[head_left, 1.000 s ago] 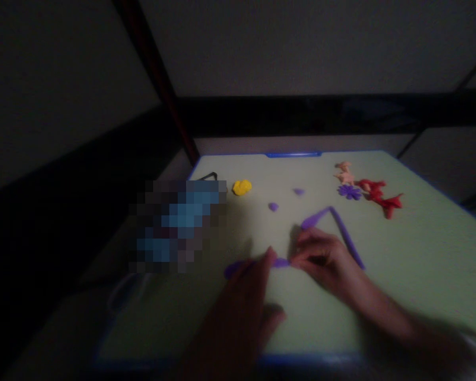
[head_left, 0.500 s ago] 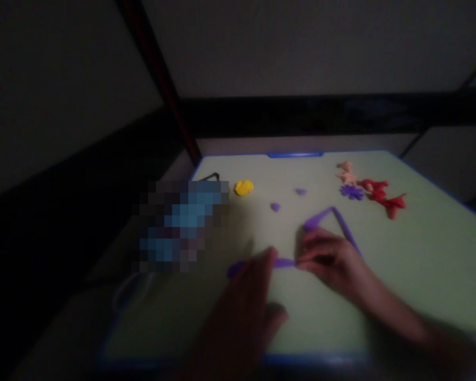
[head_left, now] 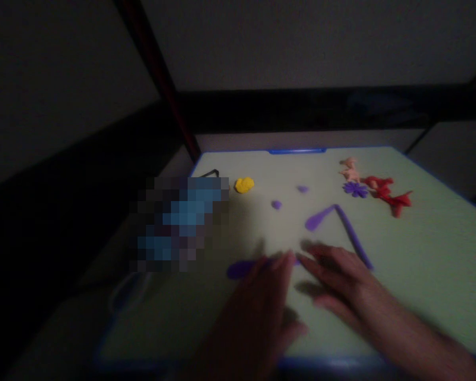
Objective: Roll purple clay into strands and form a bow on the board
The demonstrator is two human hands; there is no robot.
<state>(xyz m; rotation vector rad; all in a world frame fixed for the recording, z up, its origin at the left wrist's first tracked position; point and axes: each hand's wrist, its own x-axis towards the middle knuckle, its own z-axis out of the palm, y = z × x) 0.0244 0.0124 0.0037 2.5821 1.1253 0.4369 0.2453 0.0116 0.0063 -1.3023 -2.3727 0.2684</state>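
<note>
A pale green mat (head_left: 420, 254) with a blue rim lies under dim light. My left hand (head_left: 257, 307) rests flat on it, fingers stretched over a purple clay strip (head_left: 240, 268) whose rounded end sticks out to the left. My right hand (head_left: 341, 280) lies beside it, fingers extended and spread, tips nearly meeting the left fingertips. Just beyond the right hand a bent purple clay strip (head_left: 341, 225) forms an angle on the mat. Neither hand grips anything I can see.
A yellow clay lump (head_left: 244, 184) sits at the mat's back left. Two small purple bits (head_left: 276, 205) lie mid-mat. At the back right are a peach shape (head_left: 349, 168), a purple flower (head_left: 355, 189) and red pieces (head_left: 388, 193). A blurred blue object (head_left: 182, 222) overlaps the left edge.
My right hand has let go of its pinch on the purple strip and flattened, sliding slightly nearer. The left fingers moved right over the strip. The bent strip is now fully uncovered.
</note>
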